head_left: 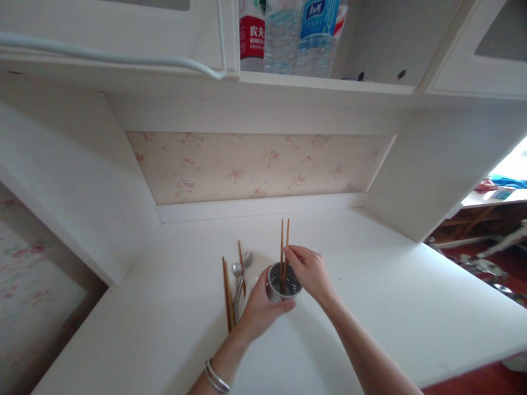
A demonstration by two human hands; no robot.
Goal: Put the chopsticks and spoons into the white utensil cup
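Observation:
My left hand is wrapped round a metal cup-shaped holder, gripping its left and near side. Two wooden chopsticks stand nearly upright in its mouth. At the right of them, my right hand pinches one chopstick near the rim, fingers closed. Left of the holder, more chopsticks and metal spoons lie on the white surface, their lower ends partly hidden by my left forearm. A white object behind my left hand is mostly covered, so its kind is unclear.
A white tabletop lies beneath an overhead cabinet holding several plastic bottles. A white cable hangs along the cabinet's left front. White side panels and a flowered back wall enclose the space.

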